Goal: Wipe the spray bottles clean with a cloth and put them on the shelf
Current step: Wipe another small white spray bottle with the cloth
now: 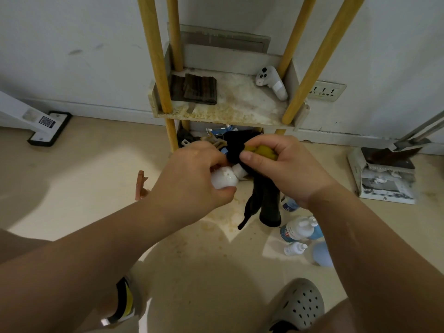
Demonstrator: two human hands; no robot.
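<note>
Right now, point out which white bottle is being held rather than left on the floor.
The small round white bottle gripped in the left hand; the other white bottles lie on the floor.

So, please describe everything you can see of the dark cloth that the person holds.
The cloth is black with a yellow-olive patch near the right hand, and looks soft. That hand bunches it between thumb and curled fingers. Its upper part is pressed against the top of the white bottle held in the left hand. Two long ends hang down freely toward the floor. It is held in front of the shelf.
</note>
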